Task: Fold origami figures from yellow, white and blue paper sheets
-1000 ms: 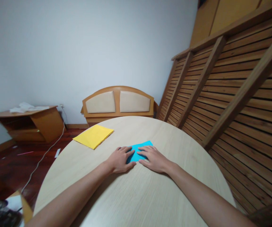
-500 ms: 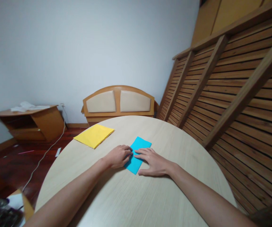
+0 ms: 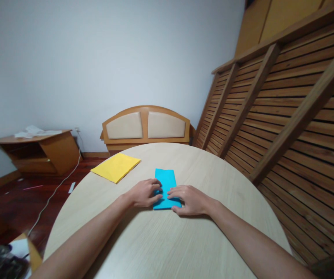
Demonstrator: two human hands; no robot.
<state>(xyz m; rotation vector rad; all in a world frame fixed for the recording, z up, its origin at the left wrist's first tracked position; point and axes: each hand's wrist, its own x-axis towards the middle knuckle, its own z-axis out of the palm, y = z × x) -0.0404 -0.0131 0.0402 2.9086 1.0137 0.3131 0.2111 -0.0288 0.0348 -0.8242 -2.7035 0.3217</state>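
Paper [image 3: 166,178], blue, rectangular, apparently folded, lies under half-open left hand [image 3: 145,193] and right hand [image 3: 191,199], neither clasping; what's left, unclear. Square yellow paper [image 3: 116,167], beyond left hand, untouched.

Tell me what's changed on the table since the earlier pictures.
The blue paper has turned counterclockwise, from lying mostly crosswise, through a slant, to having its long sides run away from the person. The left hand and right hand have shifted slightly, but both are at the paper in every picture. The yellow paper stays at the far left of the table.
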